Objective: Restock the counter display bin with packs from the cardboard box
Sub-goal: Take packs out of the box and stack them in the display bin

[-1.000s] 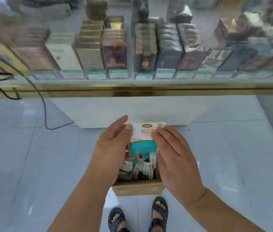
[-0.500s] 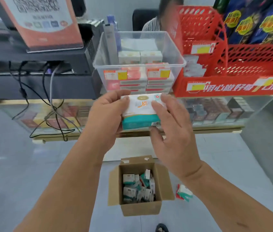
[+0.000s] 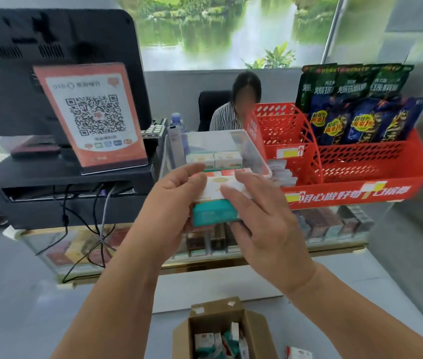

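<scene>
Head view shows both hands raised in front of the glass worktop [image 3: 339,251]. Between them is a white and teal pack [image 3: 214,212]; whether it is one pack or several pressed together, I cannot tell. The left hand [image 3: 169,206] grips the left side of the pack, with its fingers [image 3: 192,169] curled over the top. The right hand [image 3: 264,226] holds the right side, its fingers [image 3: 246,178] spread across the white top and its thumb under the teal part. The pack is in the air, just in front of the front wall of the clear display bin [image 3: 254,149], and not inside it.

The bin stands on the worktop and holds a few similar white packs [image 3: 214,158] near its back. The cardboard box [image 3: 258,330] stands open on the floor below the hands, with more packs lying loose inside. One more small pack [image 3: 299,353] lies on the floor just beside the box, on its right.

To the right of the bin is a red basket [image 3: 371,174] with dark snack bags [image 3: 355,107] standing in it. To the left stands an orange sign with a QR code [image 3: 93,117], in front of a black monitor [image 3: 49,60]. A person in a striped shirt [image 3: 224,117] sits behind the worktop.
</scene>
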`<state>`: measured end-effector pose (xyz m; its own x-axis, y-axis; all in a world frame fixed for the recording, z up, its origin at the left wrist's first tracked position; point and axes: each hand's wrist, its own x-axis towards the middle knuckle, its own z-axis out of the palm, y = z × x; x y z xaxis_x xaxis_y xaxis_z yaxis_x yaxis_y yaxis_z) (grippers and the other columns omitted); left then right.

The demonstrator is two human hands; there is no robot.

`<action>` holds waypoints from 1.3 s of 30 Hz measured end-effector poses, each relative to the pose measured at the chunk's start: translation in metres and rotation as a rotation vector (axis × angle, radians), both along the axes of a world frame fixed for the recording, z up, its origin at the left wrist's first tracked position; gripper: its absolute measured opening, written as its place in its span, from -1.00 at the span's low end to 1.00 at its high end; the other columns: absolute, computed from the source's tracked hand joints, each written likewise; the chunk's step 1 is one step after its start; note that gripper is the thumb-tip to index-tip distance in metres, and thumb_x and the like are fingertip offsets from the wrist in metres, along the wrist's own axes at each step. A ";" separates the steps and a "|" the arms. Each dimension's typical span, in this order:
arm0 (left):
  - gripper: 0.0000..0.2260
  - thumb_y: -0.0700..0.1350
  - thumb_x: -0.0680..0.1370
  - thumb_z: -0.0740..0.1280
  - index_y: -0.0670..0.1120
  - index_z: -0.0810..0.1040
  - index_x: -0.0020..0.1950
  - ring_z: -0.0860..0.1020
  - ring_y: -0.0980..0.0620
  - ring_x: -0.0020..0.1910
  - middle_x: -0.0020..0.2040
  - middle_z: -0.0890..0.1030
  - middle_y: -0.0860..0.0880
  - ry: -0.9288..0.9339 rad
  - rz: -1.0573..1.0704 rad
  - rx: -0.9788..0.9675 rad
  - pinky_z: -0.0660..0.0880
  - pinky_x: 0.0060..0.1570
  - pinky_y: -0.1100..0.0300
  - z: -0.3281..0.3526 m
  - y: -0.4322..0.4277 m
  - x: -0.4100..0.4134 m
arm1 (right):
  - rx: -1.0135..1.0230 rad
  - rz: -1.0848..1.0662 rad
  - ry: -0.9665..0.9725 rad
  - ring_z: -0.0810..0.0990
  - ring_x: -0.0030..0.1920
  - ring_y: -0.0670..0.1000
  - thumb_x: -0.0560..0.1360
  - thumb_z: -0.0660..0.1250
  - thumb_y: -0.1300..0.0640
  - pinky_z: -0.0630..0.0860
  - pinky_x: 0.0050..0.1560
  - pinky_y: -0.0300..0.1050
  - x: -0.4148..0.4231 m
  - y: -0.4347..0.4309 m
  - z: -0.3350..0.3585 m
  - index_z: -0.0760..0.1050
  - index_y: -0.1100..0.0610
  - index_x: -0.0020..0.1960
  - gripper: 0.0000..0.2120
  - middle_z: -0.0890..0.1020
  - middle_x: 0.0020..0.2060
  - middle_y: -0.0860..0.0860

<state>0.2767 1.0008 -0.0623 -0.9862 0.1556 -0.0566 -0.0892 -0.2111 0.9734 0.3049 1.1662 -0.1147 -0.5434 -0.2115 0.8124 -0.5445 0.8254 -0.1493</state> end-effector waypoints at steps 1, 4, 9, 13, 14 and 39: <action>-0.76 -0.18 0.59 0.29 0.03 0.57 0.23 0.67 -0.07 -0.06 0.10 0.67 -0.09 0.001 -0.030 0.005 0.60 -0.22 0.05 -0.001 0.001 -0.002 | -0.002 -0.001 0.019 0.43 0.35 0.24 0.54 0.31 0.23 0.46 0.30 0.18 -0.002 0.003 -0.002 0.56 0.22 0.28 -0.69 0.51 0.30 0.22; -0.72 -0.22 0.57 0.31 0.06 0.58 0.22 0.68 -0.12 -0.02 0.12 0.67 -0.09 0.000 -0.022 -0.015 0.59 -0.19 0.05 -0.006 0.004 -0.010 | -0.016 0.039 0.069 0.47 0.32 0.20 0.60 0.26 0.20 0.48 0.29 0.12 -0.011 0.015 -0.010 0.57 0.19 0.26 -0.73 0.56 0.27 0.18; -0.79 -0.19 0.59 0.31 0.07 0.65 0.11 0.69 -0.10 -0.04 0.08 0.68 -0.09 -0.063 0.081 -0.166 0.61 -0.07 -0.08 -0.010 0.016 -0.032 | -0.130 0.046 -0.013 0.50 0.29 0.08 0.56 0.32 0.11 0.56 0.19 -0.02 -0.037 0.044 -0.029 0.60 0.17 0.22 -0.72 0.59 0.23 0.08; -0.74 -0.25 0.58 0.29 0.06 0.71 -0.02 0.68 -0.14 -0.03 0.06 0.69 -0.11 -0.078 0.084 -0.208 0.58 0.03 -0.18 -0.010 0.035 -0.053 | -0.341 0.161 -0.151 0.51 0.29 0.00 0.55 0.32 0.01 0.65 -0.02 -0.12 -0.057 0.055 -0.035 0.58 0.15 0.21 -0.69 0.56 0.26 0.03; -0.73 -0.27 0.58 0.28 0.03 0.71 -0.03 0.68 -0.15 -0.03 0.06 0.69 -0.12 -0.089 0.089 -0.202 0.59 0.01 -0.15 -0.011 0.040 -0.058 | -0.383 0.193 -0.192 0.51 0.30 -0.01 0.56 0.31 -0.02 0.65 -0.04 -0.14 -0.061 0.058 -0.037 0.57 0.14 0.22 -0.68 0.55 0.28 0.01; -0.82 -0.21 0.62 0.24 -0.12 0.63 0.10 0.68 -0.15 0.00 -0.01 0.71 -0.15 -0.198 -0.066 -0.067 0.58 0.05 -0.13 -0.018 -0.003 -0.153 | -1.599 0.392 -0.970 0.71 -0.05 0.16 0.32 0.44 0.15 0.65 -0.11 0.03 -0.110 -0.022 -0.005 0.41 -0.01 0.37 -0.37 0.69 0.04 0.17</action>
